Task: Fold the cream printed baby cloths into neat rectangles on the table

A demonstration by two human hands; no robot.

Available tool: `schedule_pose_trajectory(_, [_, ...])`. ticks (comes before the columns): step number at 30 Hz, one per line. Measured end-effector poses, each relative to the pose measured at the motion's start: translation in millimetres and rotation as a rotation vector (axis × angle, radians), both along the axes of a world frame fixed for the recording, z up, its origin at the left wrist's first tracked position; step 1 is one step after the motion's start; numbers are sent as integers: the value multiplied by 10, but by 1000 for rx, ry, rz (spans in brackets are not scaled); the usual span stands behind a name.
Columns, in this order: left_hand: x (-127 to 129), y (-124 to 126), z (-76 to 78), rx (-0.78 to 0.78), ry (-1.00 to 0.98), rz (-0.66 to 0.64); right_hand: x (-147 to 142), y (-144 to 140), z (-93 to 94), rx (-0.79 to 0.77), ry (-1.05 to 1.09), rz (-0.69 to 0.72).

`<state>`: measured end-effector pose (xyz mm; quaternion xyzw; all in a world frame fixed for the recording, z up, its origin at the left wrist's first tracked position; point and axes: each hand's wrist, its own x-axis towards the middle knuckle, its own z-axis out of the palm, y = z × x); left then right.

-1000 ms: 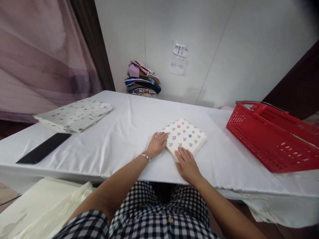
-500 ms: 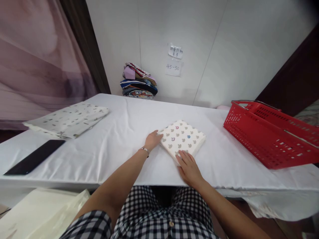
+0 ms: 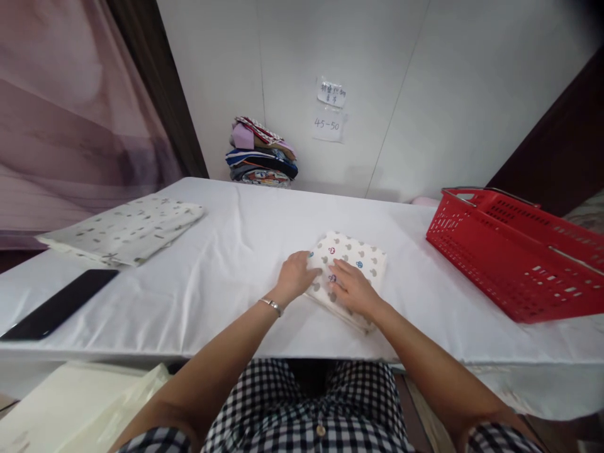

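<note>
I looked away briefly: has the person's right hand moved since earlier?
Yes, the right hand has moved forward, farther from the near edge of the table.

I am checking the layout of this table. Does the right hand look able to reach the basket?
Probably yes, with the arm stretched sideways: the right hand is on the small cloth, and I see nothing standing between it and the basket.
</note>
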<state>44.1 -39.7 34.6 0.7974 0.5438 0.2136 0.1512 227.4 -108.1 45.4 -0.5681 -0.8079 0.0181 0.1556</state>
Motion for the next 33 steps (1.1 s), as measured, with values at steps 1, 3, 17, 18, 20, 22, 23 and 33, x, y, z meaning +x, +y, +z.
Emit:
schedule_pose_trajectory(1, [58, 1, -18, 60, 15, -55, -29, 92, -50, -33, -26, -3])
schedule_pose_trajectory(3, [141, 16, -99, 72, 61, -125, -62, 225, -171, -109, -67, -14])
schedule_pose_trajectory(17, [110, 18, -229, -57, 98, -111, 817, 682, -218, -260, -159, -279])
schedule_pose_trajectory(18, [110, 12, -221, -59, 96, -102, 887, 731, -201, -260, -152, -316])
schedule_pose_trajectory(20, [107, -3, -219, -56, 87, -63, 1002, 816, -173, -281, -120, -392])
schedule_pose_trajectory(22, [97, -14, -230, -59, 67, 1, 1086, 882, -156, -324, -81, -452])
schedule_pose_trajectory(23, [89, -12, -237, -80, 53, 37, 1118, 909, -152, -344, -66, -473])
schedule_pose_trajectory(33, [-179, 754, -47, -81, 66, 119, 1130, 860, -226, -373, 22, -564])
